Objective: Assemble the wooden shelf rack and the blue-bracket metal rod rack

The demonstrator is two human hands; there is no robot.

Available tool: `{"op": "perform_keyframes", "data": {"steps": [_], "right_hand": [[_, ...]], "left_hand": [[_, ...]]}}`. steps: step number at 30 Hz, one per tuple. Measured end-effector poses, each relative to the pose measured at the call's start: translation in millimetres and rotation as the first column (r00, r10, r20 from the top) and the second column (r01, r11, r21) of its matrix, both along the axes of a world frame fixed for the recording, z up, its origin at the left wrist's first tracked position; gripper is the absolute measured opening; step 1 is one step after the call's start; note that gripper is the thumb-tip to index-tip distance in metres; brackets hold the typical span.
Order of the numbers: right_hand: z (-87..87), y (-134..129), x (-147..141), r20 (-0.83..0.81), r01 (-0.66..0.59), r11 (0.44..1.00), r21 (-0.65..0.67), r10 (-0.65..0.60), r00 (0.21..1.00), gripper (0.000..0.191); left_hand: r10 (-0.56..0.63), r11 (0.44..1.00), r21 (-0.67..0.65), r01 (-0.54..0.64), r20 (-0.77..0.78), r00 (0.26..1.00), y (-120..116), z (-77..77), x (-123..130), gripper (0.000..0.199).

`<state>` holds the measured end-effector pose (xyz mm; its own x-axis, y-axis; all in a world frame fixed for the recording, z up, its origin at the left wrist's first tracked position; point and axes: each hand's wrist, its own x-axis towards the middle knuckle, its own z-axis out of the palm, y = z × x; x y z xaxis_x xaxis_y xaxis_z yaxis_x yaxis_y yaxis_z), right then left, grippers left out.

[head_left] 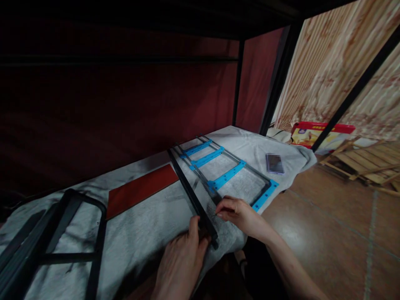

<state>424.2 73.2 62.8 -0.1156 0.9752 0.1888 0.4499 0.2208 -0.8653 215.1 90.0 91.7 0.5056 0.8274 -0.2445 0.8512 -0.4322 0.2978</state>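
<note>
Black bar (193, 196), lying lengthwise on a pale cloth (134, 246), its near end at the left hand (183, 258) and its far end close to the dark red cloth (125, 108) at the back. The left hand is clamped on the near end of the bar, fingertips against its side. The right hand (239, 213), just right of that end, has thumb and fingers brought together at the tips; whether a small piece lies between them is too fine to tell. Beyond the right hand, a frame of grey rails with four blue crosspieces (233, 174) rests flat on the pale cloth, to the right of the bar. Left of the bar lies a flat reddish-brown board (142, 189); farther left, a black tubular frame (67, 258) with a crossbar. Right of the blue-crosspiece assembly is a small blurred rectangular item (275, 163). Upper right: a patterned curtain (343, 79), a red and yellow box (308, 136) and a slatted wooden object (371, 160) near the tiled floor (337, 233).
</note>
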Motion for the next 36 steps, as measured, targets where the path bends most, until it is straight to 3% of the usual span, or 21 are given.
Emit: {"op": "perform_keyframes", "data": {"steps": [3, 9, 36], "right_hand": [[3.7, -3, -2, 0.041, -0.03, 0.999, 0.034, 0.029, 0.999, 0.013], [8.1, -6, -3, 0.102, -0.025, 0.997, 0.069, 0.018, 0.995, 0.015], [0.2, -3, -5, 0.095, -0.056, 0.991, 0.125, 0.044, 0.994, 0.016]], "left_hand": [[-0.05, 0.998, 0.037, 0.052, -0.044, 0.998, -1, 5.5, 1, 0.029], [-0.092, 0.994, 0.057, 0.091, 0.018, 0.996, -2, 12.2, -1, 0.031], [-0.081, 0.996, 0.021, 0.081, -0.001, 0.997, 0, 7.0, -3, 0.038]]}}
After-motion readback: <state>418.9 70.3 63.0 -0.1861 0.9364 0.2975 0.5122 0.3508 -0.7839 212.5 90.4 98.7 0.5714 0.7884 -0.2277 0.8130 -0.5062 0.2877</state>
